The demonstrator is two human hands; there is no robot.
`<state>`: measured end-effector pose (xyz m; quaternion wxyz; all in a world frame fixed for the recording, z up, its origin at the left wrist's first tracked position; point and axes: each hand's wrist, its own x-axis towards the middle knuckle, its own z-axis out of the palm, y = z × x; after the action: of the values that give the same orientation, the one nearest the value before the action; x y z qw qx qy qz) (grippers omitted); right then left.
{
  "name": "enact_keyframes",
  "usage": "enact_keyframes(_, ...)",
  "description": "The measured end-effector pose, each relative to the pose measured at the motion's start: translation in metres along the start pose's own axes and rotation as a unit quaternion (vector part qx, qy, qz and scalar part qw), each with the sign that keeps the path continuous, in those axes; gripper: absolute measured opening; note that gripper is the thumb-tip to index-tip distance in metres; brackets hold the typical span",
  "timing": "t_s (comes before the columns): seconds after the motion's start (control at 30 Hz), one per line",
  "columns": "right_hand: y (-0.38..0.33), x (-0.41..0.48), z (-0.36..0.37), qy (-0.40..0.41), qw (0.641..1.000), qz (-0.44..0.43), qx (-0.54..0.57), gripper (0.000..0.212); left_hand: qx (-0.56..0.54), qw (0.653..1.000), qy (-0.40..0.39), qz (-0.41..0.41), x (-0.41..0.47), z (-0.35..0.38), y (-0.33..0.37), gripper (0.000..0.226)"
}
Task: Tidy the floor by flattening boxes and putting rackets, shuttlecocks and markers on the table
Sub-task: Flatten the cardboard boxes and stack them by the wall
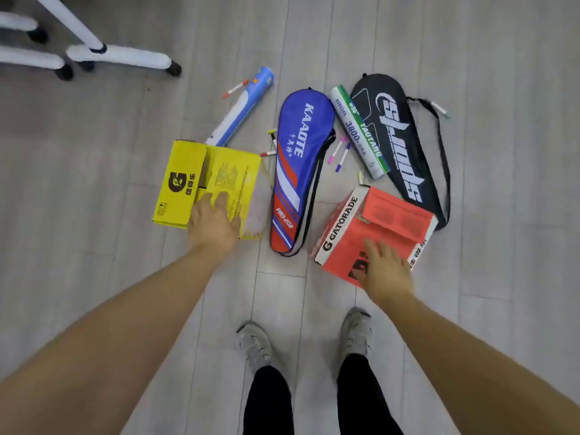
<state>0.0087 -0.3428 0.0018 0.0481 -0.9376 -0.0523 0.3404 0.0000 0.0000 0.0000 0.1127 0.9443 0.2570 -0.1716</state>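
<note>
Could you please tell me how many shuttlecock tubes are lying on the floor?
2. A blue tube lies just beyond the yellow box, and a white-and-green tube lies between the blue racket cover and the black racket cover. Others may be hidden from view.

Person, seen from above. Left forearm (125, 324) and right forearm (470, 346): uncovered along their whole visible length, down to the left hand (216, 221) and right hand (386, 268), both bare. Legs: close-fitting black trousers (270, 403) reaching the ankles. Feet: left shoe (255, 343) and right shoe (356, 332), a matching pair of pale grey lace-up trainers with rounded toes.
</note>
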Motion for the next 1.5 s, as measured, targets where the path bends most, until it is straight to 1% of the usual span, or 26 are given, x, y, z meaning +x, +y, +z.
enact_keyframes(0.07,-0.001,0.004,0.011,0.016,0.999,0.023,0.017,0.066,-0.035,0.998,0.025,-0.043,0.016,0.007,-0.007,0.073)
enact_keyframes(0.13,0.003,0.004,0.024,0.021,0.998,0.048,0.021,0.062,-0.096,0.991,0.013,-0.096,0.034,0.013,-0.018,0.077)
enact_keyframes(0.2,0.010,0.002,0.034,0.015,0.997,0.071,0.010,0.054,-0.155,0.980,-0.001,-0.121,0.041,0.019,-0.024,0.072)
enact_keyframes(0.23,0.012,0.000,0.035,0.009,0.997,0.079,0.011,0.047,-0.178,0.976,-0.003,-0.127,0.042,0.020,-0.027,0.067)
enact_keyframes(0.3,0.012,-0.002,0.036,-0.009,0.996,0.085,0.031,0.035,-0.212,0.968,-0.012,-0.136,0.040,0.018,-0.029,0.053)
enact_keyframes(0.37,0.006,-0.005,0.037,-0.036,0.995,0.081,0.046,0.028,-0.222,0.967,-0.035,-0.118,0.035,0.015,-0.032,0.037)
enact_keyframes(0.4,0.001,-0.007,0.038,-0.038,0.994,0.088,0.059,0.025,-0.227,0.967,-0.041,-0.110,0.030,0.014,-0.033,0.033)
enact_keyframes(0.5,-0.016,-0.012,0.040,-0.031,0.983,0.120,0.132,0.018,-0.214,0.972,-0.034,-0.092,0.010,0.011,-0.038,0.028)
enact_keyframes(0.6,-0.038,-0.017,0.044,-0.035,0.974,0.127,0.185,0.019,-0.185,0.978,-0.046,-0.078,-0.022,0.017,-0.047,0.022)
enact_keyframes(0.73,-0.069,-0.030,0.056,-0.070,0.957,0.136,0.247,0.021,-0.173,0.979,-0.080,-0.074,-0.082,0.033,-0.056,0.025)
enact_keyframes(0.83,-0.087,-0.041,0.070,-0.096,0.943,0.148,0.282,0.026,-0.190,0.974,-0.100,-0.078,-0.128,0.050,-0.050,0.030)
enact_keyframes(0.97,-0.115,-0.059,0.085,-0.132,0.939,0.124,0.293,0.026,-0.222,0.964,-0.118,-0.091,-0.177,0.069,-0.039,0.028)
enact_keyframes(1.1,-0.135,-0.072,0.094,-0.158,0.940,0.097,0.286,0.019,-0.245,0.955,-0.126,-0.108,-0.201,0.081,-0.030,0.033)
enact_keyframes(1.2,-0.149,-0.081,0.094,-0.169,0.936,0.079,0.298,0.020,-0.289,0.939,-0.158,-0.105,-0.213,0.083,-0.030,0.040)
enact_keyframes(1.33,-0.165,-0.090,0.085,-0.176,0.925,0.069,0.329,0.027,-0.374,0.893,-0.231,-0.098,-0.218,0.075,-0.038,0.052)
enact_keyframes(1.43,-0.182,-0.095,0.081,-0.225,0.888,0.075,0.394,0.034,-0.418,0.856,-0.290,-0.098,-0.216,0.073,-0.045,0.055)
enact_keyframes(1.47,-0.186,-0.095,0.082,-0.234,0.879,0.078,0.407,0.039,-0.435,0.844,-0.298,-0.094,-0.215,0.072,-0.048,0.055)
enact_keyframes(1.5,-0.190,-0.094,0.082,-0.233,0.882,0.068,0.404,0.045,-0.443,0.839,-0.302,-0.094,-0.215,0.073,-0.052,0.053)
